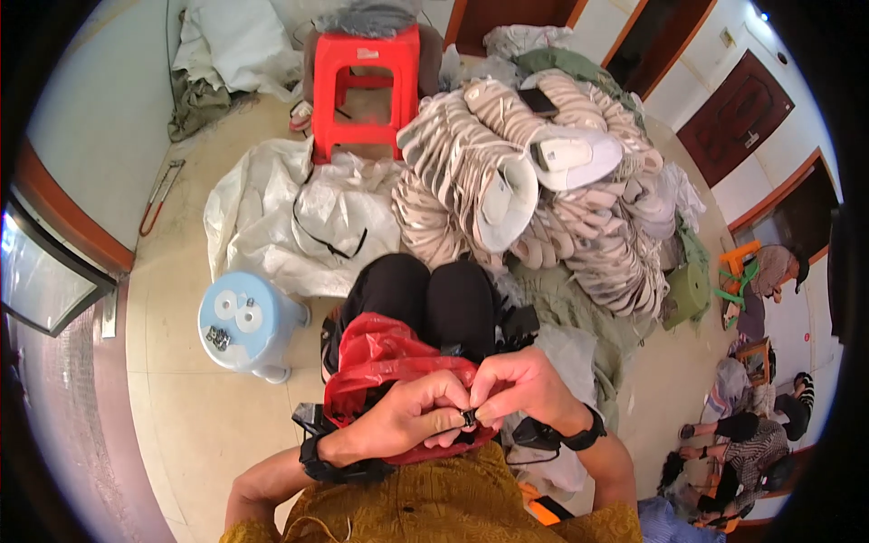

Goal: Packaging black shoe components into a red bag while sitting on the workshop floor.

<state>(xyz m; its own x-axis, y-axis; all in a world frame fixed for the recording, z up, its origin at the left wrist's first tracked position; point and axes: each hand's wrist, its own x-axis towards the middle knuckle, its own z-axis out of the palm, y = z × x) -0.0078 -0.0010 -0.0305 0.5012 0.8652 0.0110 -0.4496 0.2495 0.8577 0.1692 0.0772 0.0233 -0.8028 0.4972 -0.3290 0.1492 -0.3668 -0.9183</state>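
My left hand (412, 412) and my right hand (525, 387) meet above my lap. Both have their fingertips pinched on a small dark piece (468, 417), with a pale glint on it; its kind is too small to make out. Under and around the hands, a crumpled red plastic bag (369, 344) lies over my thighs, its mouth partly hidden by my left hand. Dark bands with boxy black attachments sit on both wrists.
A blue stool (237, 299) at left bears small shiny dark pieces (218, 338). Ahead stand a red stool (367, 43), a white woven sack (262, 208) and large stacks of beige sun hats (444, 145). At far right, other people (747, 452) sit low, bent forward.
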